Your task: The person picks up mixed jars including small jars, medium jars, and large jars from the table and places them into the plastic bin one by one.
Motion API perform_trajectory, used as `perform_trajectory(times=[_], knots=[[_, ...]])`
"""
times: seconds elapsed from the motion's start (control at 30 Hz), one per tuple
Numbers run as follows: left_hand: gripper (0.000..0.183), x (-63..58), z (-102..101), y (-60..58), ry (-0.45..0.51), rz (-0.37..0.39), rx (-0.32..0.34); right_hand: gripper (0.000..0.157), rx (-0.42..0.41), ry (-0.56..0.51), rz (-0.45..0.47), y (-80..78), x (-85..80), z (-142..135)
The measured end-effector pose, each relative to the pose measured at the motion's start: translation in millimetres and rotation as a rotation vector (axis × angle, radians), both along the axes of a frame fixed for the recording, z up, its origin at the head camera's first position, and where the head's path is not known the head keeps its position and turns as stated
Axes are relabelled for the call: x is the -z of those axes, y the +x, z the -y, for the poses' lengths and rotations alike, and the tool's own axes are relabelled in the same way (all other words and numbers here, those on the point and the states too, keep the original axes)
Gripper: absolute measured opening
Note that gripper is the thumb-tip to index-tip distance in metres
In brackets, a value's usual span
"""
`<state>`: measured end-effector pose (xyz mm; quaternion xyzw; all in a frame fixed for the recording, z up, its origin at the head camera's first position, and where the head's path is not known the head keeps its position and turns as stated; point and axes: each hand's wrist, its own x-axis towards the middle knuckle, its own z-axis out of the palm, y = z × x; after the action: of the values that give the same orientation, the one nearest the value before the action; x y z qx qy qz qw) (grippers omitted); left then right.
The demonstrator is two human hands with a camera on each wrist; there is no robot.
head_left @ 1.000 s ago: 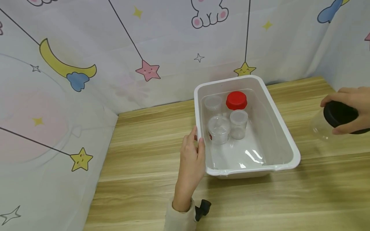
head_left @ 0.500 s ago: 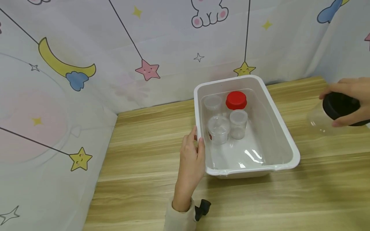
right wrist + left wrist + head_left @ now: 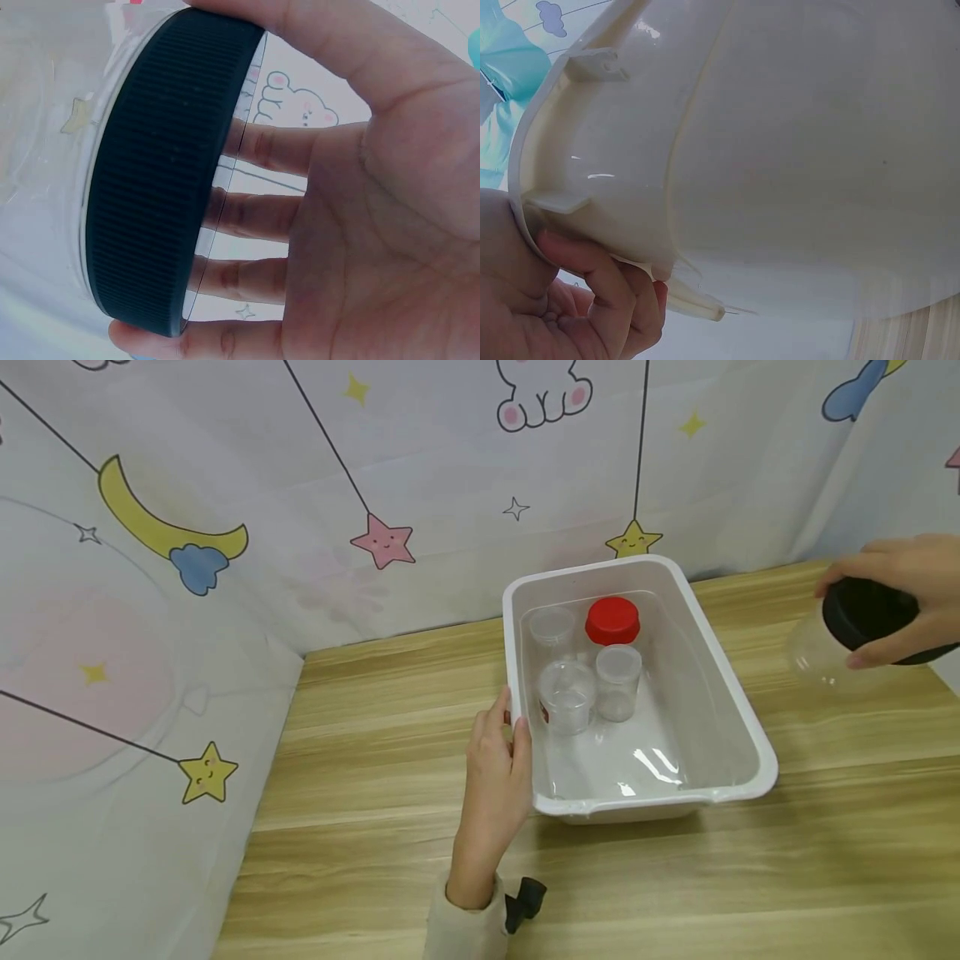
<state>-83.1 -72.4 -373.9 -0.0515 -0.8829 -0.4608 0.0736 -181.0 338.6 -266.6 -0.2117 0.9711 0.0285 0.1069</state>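
Note:
My left hand [image 3: 498,760] grips the left rim of a white plastic bin [image 3: 727,681], thumb on the near part and fingers along the outside. In the left wrist view, fingers [image 3: 604,292] curl under the bin's lip. Over the table at the right, my right hand [image 3: 918,589] holds a clear jar [image 3: 813,652] by its black lid [image 3: 862,618]. The right wrist view shows thumb and fingers spread round the ribbed lid edge [image 3: 161,172], the palm apart from the lid. The jar tilts with its clear body pointing left.
Inside the bin stand a red-lidded jar [image 3: 612,622] and three clear jars: a back-left jar [image 3: 552,631], a wide front jar [image 3: 567,697] and a slim jar [image 3: 618,685]. A patterned curtain [image 3: 442,460] closes off the back of the wooden table [image 3: 360,827].
My right hand has moved up and slightly left in the head view, carrying the black-lidded jar. My left hand and the bin have stayed in place.

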Motion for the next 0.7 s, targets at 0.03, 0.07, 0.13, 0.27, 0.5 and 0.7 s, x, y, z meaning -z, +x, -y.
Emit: perform_trajectory(times=[0.03, 0.07, 0.13, 0.27, 0.5, 0.7], knots=[[0.049, -0.1, -0.1, 0.0, 0.0, -0.002, -0.001, 0.076, -0.008, 0.005, -0.001, -1.1, -1.9, 1.0], [0.049, -0.1, -0.1, 0.1, 0.0, -0.003, -0.001, 0.076, -0.017, 0.005, -0.003, -2.2, -3.4, 2.0], [0.049, -0.4, -0.2, 0.1, 0.0, -0.003, -0.002, 0.076, -0.029, 0.006, -0.008, -3.8, -5.5, 3.5], [0.049, -0.6, -0.3, -0.2, 0.002, 0.002, -0.003, 0.076, -0.053, -0.006, -0.004, -6.0, -8.7, 6.7], [0.048, -0.7, -0.8, -0.5, -0.002, 0.003, -0.008, 0.077, -0.088, -0.035, -0.002, -7.9, -15.2, 13.9], [0.048, -0.7, -0.8, -0.4, -0.002, 0.001, -0.01, 0.075, -0.138, -0.037, -0.028, -11.0, -23.8, 18.9]])
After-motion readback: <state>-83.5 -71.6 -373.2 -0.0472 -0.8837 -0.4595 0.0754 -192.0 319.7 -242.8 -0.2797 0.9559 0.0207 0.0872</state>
